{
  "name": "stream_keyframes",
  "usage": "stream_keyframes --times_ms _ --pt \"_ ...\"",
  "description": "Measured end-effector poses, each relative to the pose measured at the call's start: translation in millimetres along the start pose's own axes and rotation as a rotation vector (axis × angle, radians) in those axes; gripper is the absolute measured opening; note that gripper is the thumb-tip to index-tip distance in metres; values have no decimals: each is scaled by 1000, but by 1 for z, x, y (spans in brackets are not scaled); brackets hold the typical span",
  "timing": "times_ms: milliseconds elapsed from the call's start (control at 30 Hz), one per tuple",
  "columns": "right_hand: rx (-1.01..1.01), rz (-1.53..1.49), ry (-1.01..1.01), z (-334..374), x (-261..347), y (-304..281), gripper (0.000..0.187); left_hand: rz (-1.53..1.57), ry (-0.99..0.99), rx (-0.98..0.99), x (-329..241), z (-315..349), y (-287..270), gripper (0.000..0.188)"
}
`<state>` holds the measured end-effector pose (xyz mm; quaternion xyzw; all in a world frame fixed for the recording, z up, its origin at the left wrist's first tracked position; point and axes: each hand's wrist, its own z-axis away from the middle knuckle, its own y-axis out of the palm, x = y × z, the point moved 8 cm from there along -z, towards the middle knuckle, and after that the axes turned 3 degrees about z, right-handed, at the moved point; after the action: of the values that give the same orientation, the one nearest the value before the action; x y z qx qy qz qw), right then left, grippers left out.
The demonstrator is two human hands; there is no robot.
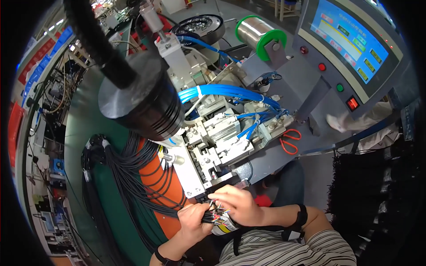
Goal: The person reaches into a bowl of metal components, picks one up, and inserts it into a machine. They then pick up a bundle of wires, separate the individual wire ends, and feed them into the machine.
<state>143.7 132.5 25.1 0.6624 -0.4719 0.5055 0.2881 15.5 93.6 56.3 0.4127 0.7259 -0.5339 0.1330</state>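
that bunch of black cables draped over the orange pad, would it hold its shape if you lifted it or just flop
Probably flop: the black cables already sag and curve over the orange pad. The strands look thin and loose, so they would likely spread apart unless gripped together, as the left hand grips them near the ends.

Two hands [195, 221] [237, 203], one wire spool [259, 35], one pair of scissors [289, 140], one screen [350, 42], two red buttons [322, 67] [352, 103]

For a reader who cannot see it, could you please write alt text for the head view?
Seen from above, a person's left hand grips a black cable while the right hand fingers its coloured wires at the front of a grey machine. More black cables drape over an orange panel; a wire spool, red scissors and a blue screen lie beyond.
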Motion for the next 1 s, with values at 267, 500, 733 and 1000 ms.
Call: stream_keyframes --times_ms 267,500,733,1000 --pt "104 -143 96 1 -18 -11 21 -122 74 34 -9 -11 2 34" --pt "147 -705 495 10 -43 0 21 -172 87 80 -9 -5 7 37" --pt "214 -685 607 17 -58 5 22 -112 20 53 -5 -5 9 33" --pt "-35 478 -438 10 18 5 20 -6 -19 -29 1 -8 0 29"
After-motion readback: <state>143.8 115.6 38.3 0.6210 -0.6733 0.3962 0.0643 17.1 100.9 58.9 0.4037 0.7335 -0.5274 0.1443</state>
